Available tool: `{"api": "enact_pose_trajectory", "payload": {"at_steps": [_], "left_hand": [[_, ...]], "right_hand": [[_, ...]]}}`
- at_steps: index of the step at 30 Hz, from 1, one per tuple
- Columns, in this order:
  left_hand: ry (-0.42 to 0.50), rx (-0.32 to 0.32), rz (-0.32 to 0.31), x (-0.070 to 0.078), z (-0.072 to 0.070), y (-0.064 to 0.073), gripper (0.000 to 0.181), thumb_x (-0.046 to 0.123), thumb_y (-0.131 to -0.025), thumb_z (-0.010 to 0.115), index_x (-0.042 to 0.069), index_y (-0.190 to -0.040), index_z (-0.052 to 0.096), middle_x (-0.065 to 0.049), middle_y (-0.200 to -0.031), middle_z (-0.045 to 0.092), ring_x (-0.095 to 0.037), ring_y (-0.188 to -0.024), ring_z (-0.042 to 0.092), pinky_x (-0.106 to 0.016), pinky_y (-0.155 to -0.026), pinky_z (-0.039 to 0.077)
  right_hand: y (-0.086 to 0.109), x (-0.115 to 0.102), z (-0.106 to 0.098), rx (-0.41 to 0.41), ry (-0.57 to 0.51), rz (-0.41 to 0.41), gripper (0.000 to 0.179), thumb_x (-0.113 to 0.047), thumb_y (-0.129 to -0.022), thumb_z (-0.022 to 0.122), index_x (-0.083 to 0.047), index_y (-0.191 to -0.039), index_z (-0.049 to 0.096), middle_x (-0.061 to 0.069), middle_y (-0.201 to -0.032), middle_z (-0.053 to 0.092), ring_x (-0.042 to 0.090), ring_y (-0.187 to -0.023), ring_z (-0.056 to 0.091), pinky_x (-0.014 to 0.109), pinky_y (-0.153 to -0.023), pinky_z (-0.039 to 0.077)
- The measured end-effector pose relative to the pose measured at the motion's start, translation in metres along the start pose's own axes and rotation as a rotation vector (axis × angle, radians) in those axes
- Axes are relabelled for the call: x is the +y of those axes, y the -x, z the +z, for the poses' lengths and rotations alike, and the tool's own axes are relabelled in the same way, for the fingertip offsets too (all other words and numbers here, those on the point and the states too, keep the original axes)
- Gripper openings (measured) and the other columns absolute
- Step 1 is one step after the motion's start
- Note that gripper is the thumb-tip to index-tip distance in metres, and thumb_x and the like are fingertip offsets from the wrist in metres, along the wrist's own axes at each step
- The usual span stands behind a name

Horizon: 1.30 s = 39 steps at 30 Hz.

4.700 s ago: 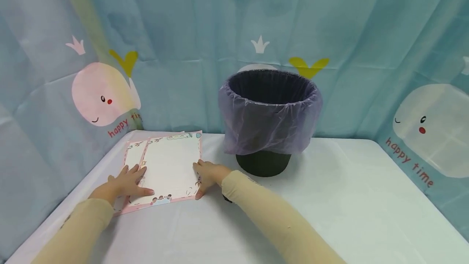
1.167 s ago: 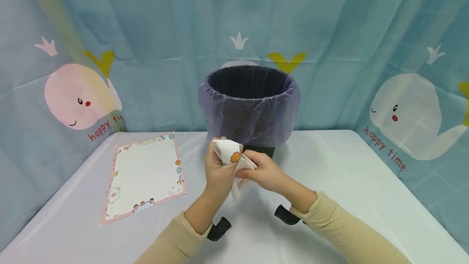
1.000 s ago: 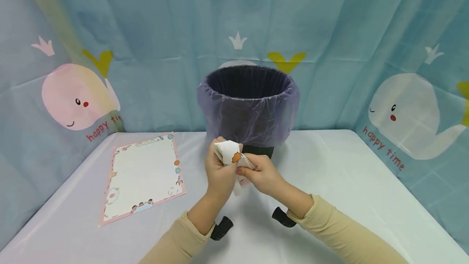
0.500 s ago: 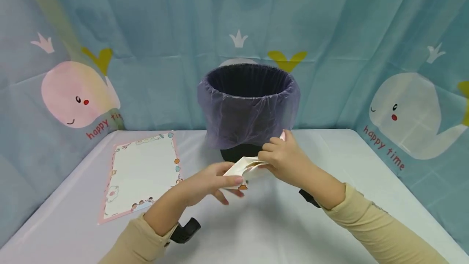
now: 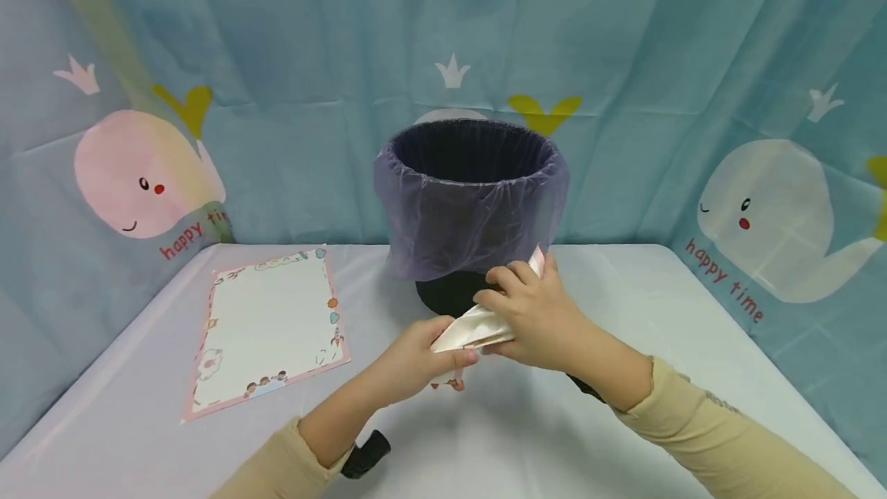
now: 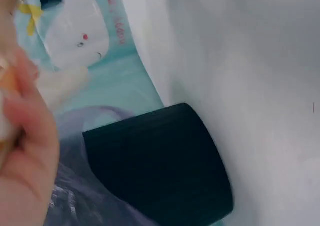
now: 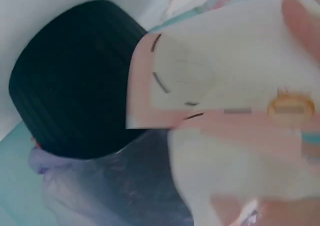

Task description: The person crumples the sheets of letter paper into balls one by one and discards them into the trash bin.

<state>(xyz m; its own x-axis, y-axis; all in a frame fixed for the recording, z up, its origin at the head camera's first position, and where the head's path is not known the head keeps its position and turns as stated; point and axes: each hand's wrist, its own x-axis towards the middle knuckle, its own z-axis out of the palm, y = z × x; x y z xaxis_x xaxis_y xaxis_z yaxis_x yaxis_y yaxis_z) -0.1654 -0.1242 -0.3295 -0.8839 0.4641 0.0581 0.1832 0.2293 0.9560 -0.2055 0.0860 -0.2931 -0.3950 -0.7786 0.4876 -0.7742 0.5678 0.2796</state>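
A crumpled, folded sheet of paper (image 5: 474, 328), white with a pink border, is between both hands in front of the bin. My left hand (image 5: 412, 360) pinches its lower left end, thumb on top. My right hand (image 5: 543, 318) wraps curled fingers over the right part, and a pink corner sticks up past them. Close up in the right wrist view, the folded paper (image 7: 215, 71) shows its pink edge with dark dashes. Only part of the left hand (image 6: 32, 151) shows at the left wrist view's edge.
A dark bin (image 5: 450, 293) lined with a purple plastic bag (image 5: 471, 229) stands behind the hands. One flat sheet with a pink printed border (image 5: 270, 329) lies at the left on the white table (image 5: 624, 422). A blue curtain (image 5: 312, 160) hangs behind.
Earlier, both hands lay on overlapping sheets at the left; one sheet is now crumpled between them. Lately the hands went from side by side, squeezing, to the right hand folding over the paper.
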Motion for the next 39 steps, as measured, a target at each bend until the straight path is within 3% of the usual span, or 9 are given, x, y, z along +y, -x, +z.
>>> {"api": "enact_pose_trajectory", "payload": {"at_steps": [6,12,17,23,26,30,34,36,39], "left_hand": [[-0.194,0.123,0.239,0.004,0.010,0.008,0.019,0.020,-0.097,0.061,0.002,-0.091,0.062,0.000,-0.067,0.062,-0.009,-0.058,0.061,-0.022,-0.052,0.044],[-0.270,0.399,0.554,0.006,0.012,0.005,0.025,0.004,-0.096,0.059,0.003,-0.071,0.061,0.000,-0.058,0.058,-0.003,-0.048,0.047,-0.021,-0.040,0.038],[-0.097,0.501,0.506,0.006,0.016,-0.007,0.028,0.003,-0.094,0.061,0.000,-0.067,0.060,-0.005,-0.056,0.053,-0.005,-0.047,0.045,-0.021,-0.038,0.036],[-0.017,0.624,0.456,-0.005,0.019,-0.011,0.028,0.002,-0.095,0.058,-0.001,-0.067,0.059,-0.006,-0.058,0.051,-0.010,-0.050,0.046,-0.022,-0.041,0.037],[0.042,0.548,0.352,-0.009,0.015,-0.013,0.029,0.018,-0.100,0.051,-0.004,-0.086,0.064,-0.009,-0.079,0.061,-0.013,-0.069,0.056,-0.023,-0.058,0.047],[0.282,0.223,0.211,-0.016,0.009,-0.015,0.075,0.060,-0.099,0.036,-0.008,-0.126,0.052,-0.007,-0.110,0.063,-0.015,-0.095,0.058,-0.035,-0.080,0.052],[0.495,-0.039,0.295,-0.027,0.007,-0.016,0.089,0.075,-0.090,0.031,-0.002,-0.131,0.049,0.003,-0.116,0.062,-0.014,-0.104,0.059,-0.046,-0.084,0.053],[0.557,-0.074,0.323,-0.029,0.006,-0.017,0.077,0.073,-0.090,0.034,0.007,-0.124,0.054,0.006,-0.114,0.062,-0.013,-0.104,0.059,-0.045,-0.085,0.053],[0.581,0.003,0.260,-0.029,0.007,-0.018,0.063,0.072,-0.092,0.035,0.017,-0.115,0.055,0.006,-0.107,0.062,-0.014,-0.097,0.058,-0.037,-0.082,0.052]], "right_hand": [[-0.004,0.003,-0.005,-0.254,-0.322,0.151,0.069,-0.040,-0.064,0.090,-0.017,-0.122,0.060,-0.003,-0.115,0.062,0.023,-0.111,0.052,0.056,-0.085,0.040],[0.002,-0.005,0.018,-0.147,-0.869,0.232,0.029,-0.016,-0.076,0.083,-0.012,-0.093,0.060,-0.005,-0.084,0.066,0.007,-0.072,0.055,0.027,-0.063,0.049],[0.008,-0.016,0.036,0.110,-1.154,0.207,0.018,0.009,-0.077,0.070,-0.005,-0.080,0.059,0.009,-0.077,0.067,0.010,-0.066,0.058,0.029,-0.055,0.052],[0.005,-0.020,0.043,0.227,-1.110,0.170,0.020,0.010,-0.074,0.074,-0.003,-0.075,0.059,0.010,-0.069,0.065,0.008,-0.059,0.056,0.027,-0.050,0.050],[0.002,-0.017,0.034,0.227,-0.946,0.188,0.022,0.000,-0.071,0.082,-0.007,-0.079,0.062,0.002,-0.070,0.064,0.005,-0.060,0.051,0.024,-0.051,0.045],[-0.004,-0.015,0.022,0.213,-0.833,0.179,0.030,-0.005,-0.069,0.084,-0.006,-0.093,0.068,0.001,-0.085,0.068,0.011,-0.073,0.056,0.027,-0.063,0.048],[-0.009,-0.019,0.024,0.261,-0.750,0.102,0.037,-0.011,-0.070,0.081,-0.003,-0.104,0.068,0.004,-0.094,0.070,0.016,-0.082,0.059,0.031,-0.072,0.045],[-0.011,-0.022,0.028,0.306,-0.674,0.075,0.036,-0.026,-0.078,0.075,-0.004,-0.106,0.067,0.002,-0.091,0.068,0.017,-0.081,0.057,0.033,-0.072,0.041],[-0.015,-0.026,0.033,0.374,-0.525,0.105,0.048,-0.050,-0.083,0.057,-0.009,-0.103,0.068,0.002,-0.082,0.057,0.017,-0.074,0.049,0.033,-0.065,0.036]]}}
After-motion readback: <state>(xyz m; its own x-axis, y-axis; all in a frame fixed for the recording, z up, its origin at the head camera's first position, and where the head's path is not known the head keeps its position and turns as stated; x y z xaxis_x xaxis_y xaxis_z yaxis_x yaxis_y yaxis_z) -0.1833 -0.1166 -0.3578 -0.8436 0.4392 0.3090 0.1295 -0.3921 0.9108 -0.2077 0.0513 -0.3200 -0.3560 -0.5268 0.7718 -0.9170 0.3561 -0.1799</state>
